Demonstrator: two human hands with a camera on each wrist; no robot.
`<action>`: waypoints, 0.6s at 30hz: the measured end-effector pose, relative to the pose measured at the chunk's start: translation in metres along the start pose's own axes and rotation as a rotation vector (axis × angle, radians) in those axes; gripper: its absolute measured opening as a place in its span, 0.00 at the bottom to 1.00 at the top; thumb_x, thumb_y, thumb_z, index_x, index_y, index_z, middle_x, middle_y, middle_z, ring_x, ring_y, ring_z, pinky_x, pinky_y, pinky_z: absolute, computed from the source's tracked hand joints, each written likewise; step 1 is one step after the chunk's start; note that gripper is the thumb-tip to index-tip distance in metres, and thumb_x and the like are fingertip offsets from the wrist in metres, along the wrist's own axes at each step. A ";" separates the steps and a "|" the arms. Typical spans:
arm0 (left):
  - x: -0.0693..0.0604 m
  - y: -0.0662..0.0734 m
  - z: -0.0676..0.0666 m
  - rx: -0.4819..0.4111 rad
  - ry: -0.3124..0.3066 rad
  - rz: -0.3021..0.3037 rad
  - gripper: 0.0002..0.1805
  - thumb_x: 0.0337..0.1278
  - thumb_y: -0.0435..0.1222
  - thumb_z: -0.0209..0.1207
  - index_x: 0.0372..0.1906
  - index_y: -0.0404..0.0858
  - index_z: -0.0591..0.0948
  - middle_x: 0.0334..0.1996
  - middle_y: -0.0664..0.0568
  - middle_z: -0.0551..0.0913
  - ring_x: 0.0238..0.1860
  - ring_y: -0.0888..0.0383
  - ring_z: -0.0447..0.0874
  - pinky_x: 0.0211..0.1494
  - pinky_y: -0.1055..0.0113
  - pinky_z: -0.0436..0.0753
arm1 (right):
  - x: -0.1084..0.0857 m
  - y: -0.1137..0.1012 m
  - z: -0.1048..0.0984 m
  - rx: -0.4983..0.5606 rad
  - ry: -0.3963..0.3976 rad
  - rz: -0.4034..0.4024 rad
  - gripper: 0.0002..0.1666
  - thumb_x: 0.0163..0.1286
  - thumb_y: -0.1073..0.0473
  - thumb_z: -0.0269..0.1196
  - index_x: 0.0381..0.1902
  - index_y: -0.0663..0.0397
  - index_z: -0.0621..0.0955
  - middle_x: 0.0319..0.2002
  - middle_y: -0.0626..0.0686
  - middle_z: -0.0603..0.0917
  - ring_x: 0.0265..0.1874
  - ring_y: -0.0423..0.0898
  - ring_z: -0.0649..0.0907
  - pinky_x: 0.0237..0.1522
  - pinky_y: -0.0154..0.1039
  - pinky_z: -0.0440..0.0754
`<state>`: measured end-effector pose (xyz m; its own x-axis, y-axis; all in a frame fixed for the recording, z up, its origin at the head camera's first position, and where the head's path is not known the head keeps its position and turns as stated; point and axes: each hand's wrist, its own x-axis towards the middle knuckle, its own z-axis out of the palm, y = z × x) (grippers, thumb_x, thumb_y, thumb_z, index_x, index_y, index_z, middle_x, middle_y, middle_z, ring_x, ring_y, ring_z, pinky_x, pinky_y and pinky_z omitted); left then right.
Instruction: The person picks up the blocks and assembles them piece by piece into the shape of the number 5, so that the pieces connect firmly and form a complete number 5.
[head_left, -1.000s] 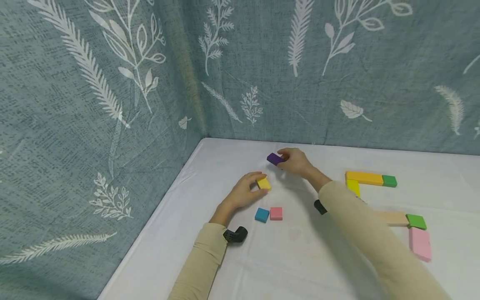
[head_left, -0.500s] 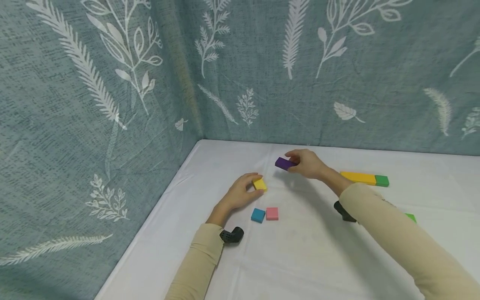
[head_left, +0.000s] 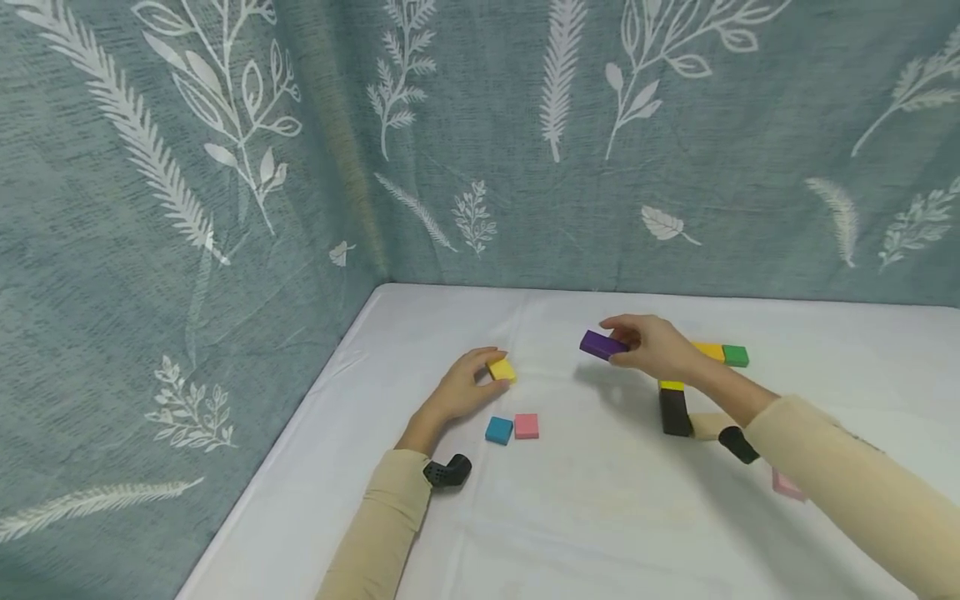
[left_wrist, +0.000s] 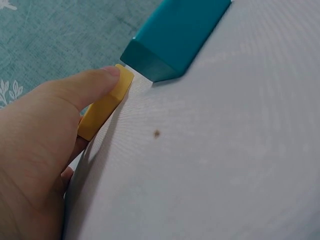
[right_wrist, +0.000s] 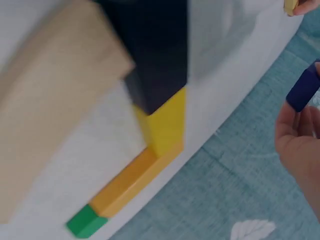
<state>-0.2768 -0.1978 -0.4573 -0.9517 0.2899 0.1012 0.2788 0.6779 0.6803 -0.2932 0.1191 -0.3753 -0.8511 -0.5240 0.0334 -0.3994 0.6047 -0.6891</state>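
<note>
My left hand (head_left: 459,388) pinches a yellow block (head_left: 502,370) between thumb and fingers, low at the white tabletop. In the left wrist view, the thumb lies along that yellow block (left_wrist: 104,107). A blue block (head_left: 498,430) and a pink block (head_left: 527,426) lie side by side nearer me. Held above the table to the right, a purple block (head_left: 602,345) is gripped by the thumb and fingers of my right hand (head_left: 654,348). The right wrist view shows the same purple block (right_wrist: 303,90) at its right edge.
On the right lies a connected row of blocks: orange (right_wrist: 132,180), green (head_left: 736,356), yellow (head_left: 672,385), black (head_left: 674,412) and beige (head_left: 707,426). My right sleeve partly covers a pink block (head_left: 787,485). Patterned teal cloth (head_left: 525,167) hangs behind and left of the white table (head_left: 570,533).
My right hand has carried the purple block to the right and slightly nearer, toward the row of blocks. My left hand keeps its pinch on the yellow block. The view has turned slightly right.
</note>
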 end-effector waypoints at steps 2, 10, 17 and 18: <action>0.001 -0.001 0.000 -0.004 0.001 0.003 0.26 0.59 0.40 0.62 0.63 0.40 0.74 0.66 0.44 0.67 0.68 0.46 0.60 0.70 0.49 0.58 | -0.012 0.004 -0.004 0.010 0.009 0.023 0.30 0.63 0.66 0.64 0.62 0.68 0.71 0.51 0.65 0.78 0.49 0.58 0.77 0.53 0.52 0.77; 0.001 -0.001 -0.001 -0.003 0.001 -0.002 0.27 0.60 0.40 0.62 0.64 0.39 0.73 0.66 0.43 0.67 0.68 0.45 0.59 0.70 0.48 0.57 | -0.057 0.018 -0.005 0.161 -0.014 0.163 0.32 0.65 0.62 0.64 0.64 0.66 0.69 0.54 0.64 0.76 0.52 0.60 0.78 0.53 0.49 0.78; 0.002 -0.002 0.001 -0.018 -0.004 -0.002 0.27 0.59 0.39 0.62 0.64 0.39 0.73 0.66 0.43 0.66 0.68 0.45 0.59 0.70 0.48 0.57 | -0.077 0.014 0.008 0.301 -0.044 0.284 0.33 0.62 0.63 0.66 0.64 0.65 0.70 0.48 0.59 0.77 0.47 0.53 0.77 0.42 0.36 0.81; 0.002 -0.003 0.002 -0.021 -0.004 0.000 0.27 0.60 0.39 0.62 0.64 0.38 0.73 0.67 0.43 0.66 0.68 0.45 0.59 0.70 0.49 0.57 | -0.077 0.012 0.010 0.307 -0.045 0.285 0.33 0.62 0.64 0.66 0.63 0.66 0.70 0.47 0.58 0.77 0.45 0.52 0.76 0.42 0.36 0.81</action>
<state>-0.2793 -0.1974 -0.4604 -0.9512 0.2927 0.0980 0.2759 0.6637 0.6953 -0.2290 0.1611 -0.3936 -0.8943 -0.3915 -0.2166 -0.0242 0.5257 -0.8503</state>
